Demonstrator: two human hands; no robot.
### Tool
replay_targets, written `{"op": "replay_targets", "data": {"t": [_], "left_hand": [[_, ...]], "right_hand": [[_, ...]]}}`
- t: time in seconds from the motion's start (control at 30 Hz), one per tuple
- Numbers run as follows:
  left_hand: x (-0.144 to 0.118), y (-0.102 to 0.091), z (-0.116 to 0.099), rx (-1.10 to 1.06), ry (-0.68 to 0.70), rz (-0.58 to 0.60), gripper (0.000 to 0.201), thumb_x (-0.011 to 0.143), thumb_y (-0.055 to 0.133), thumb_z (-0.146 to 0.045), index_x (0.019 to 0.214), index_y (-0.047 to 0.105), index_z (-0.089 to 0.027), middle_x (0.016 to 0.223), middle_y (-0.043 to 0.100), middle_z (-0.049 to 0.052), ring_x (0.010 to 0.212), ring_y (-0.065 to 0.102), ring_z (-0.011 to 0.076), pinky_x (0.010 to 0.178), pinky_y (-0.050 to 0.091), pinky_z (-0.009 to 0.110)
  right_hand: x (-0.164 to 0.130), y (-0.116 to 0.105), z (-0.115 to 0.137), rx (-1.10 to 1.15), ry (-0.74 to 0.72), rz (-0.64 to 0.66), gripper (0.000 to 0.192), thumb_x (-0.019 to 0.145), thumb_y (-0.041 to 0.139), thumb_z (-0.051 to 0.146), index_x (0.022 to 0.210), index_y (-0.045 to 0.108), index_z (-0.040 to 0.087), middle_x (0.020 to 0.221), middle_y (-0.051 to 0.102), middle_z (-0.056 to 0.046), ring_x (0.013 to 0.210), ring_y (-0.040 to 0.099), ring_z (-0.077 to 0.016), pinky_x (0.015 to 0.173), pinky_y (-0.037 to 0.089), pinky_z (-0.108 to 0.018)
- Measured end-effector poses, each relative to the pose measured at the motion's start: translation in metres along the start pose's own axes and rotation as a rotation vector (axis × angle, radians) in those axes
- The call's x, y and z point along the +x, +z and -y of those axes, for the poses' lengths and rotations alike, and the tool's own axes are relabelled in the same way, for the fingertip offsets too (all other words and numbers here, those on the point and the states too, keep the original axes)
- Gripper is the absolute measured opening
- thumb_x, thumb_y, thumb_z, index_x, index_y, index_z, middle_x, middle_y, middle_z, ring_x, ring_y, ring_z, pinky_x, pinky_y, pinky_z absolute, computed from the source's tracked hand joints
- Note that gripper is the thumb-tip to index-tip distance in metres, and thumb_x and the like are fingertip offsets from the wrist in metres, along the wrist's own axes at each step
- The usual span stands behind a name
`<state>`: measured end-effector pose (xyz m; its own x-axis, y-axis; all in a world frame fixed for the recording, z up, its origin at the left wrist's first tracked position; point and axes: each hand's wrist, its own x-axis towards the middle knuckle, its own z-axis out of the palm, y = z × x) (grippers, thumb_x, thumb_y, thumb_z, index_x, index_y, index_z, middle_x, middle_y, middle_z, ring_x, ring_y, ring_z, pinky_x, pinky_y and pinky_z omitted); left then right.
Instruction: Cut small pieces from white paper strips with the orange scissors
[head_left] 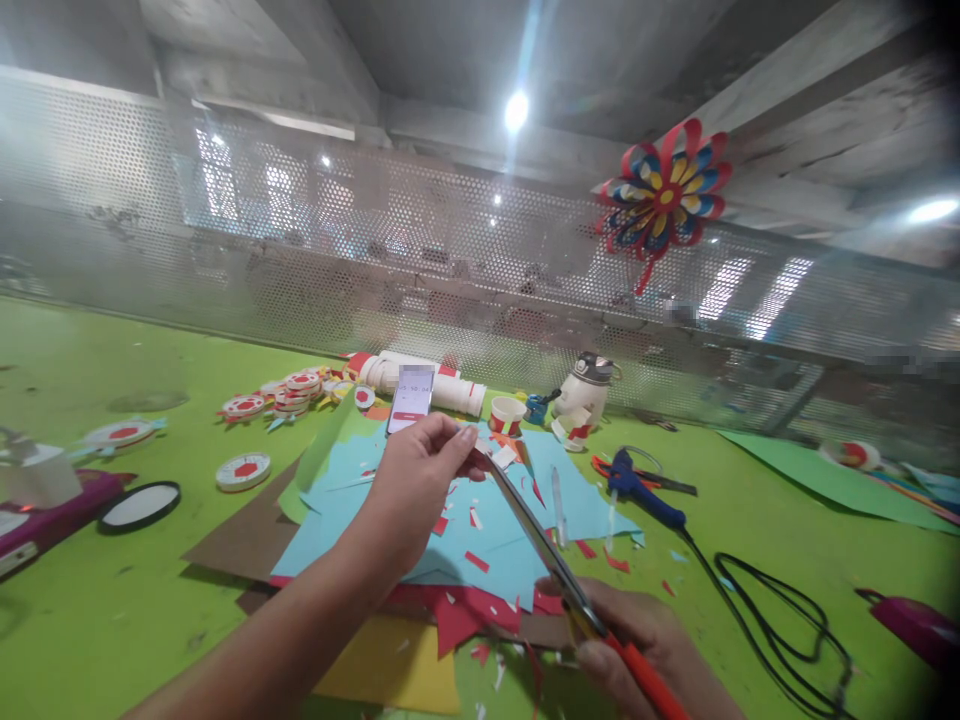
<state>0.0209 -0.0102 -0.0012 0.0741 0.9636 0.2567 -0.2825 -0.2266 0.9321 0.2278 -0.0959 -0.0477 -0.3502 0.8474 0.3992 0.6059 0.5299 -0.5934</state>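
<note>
1. We see our left hand [416, 480] raised over a green table [112, 600], its fingertips pinched together on a small scrap [484, 447] of white paper.
2. Our right hand [637, 645] sits low at the near edge, its fingers wrapped tight around the orange handle of the scissors [551, 560].
3. The scissors have long, thin metal blades that slant up to the scrap; the blades look nearly together, and their tips touch the scrap at the left fingertips.
4. Under both hands lies a loose heap of flat paper sheets [517, 520]: light blue on top, with red, yellow, brown and green showing at the edges, strewn with small red and white offcuts.
5. A phone [411, 398] stands upright behind the heap, its screen lit.
6. To the left lie round red-and-white paper discs [289, 392], too overlapped to count.
7. A blue glue gun [641, 490] with a black cord lies to the right.
8. One looped paper flower [664, 195] in red, blue and yellow hangs on the perforated metal wall.
</note>
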Motion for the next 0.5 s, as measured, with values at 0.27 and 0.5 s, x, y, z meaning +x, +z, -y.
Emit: {"op": "replay_targets", "data": {"t": [0.27, 0.5], "left_hand": [[0.0003, 0.0013, -0.0005, -0.061, -0.026, -0.014, 0.018, 0.074, 0.064, -0.027, 0.063, 0.057, -0.015, 0.062, 0.063, 0.003, 0.059, 0.057, 0.0124, 0.065, 0.048, 0.027], [-0.0003, 0.0017, -0.0009, -0.054, -0.031, -0.017, 0.019, 0.075, 0.063, -0.028, 0.062, 0.057, -0.015, 0.061, 0.062, 0.003, 0.059, 0.057, 0.0123, 0.063, 0.048, 0.026]], "right_hand": [[0.0012, -0.0014, 0.0052, -0.042, -0.028, -0.002, 0.049, 0.087, 0.040, 0.057, 0.100, 0.069, 0.020, 0.063, 0.065, -0.003, 0.052, 0.061, -0.0175, 0.050, 0.048, -0.022], [0.0000, 0.0011, 0.0017, -0.052, -0.018, -0.007, 0.049, 0.087, 0.040, 0.058, 0.098, 0.068, 0.019, 0.060, 0.062, -0.003, 0.052, 0.058, -0.0174, 0.047, 0.043, -0.023]]}}
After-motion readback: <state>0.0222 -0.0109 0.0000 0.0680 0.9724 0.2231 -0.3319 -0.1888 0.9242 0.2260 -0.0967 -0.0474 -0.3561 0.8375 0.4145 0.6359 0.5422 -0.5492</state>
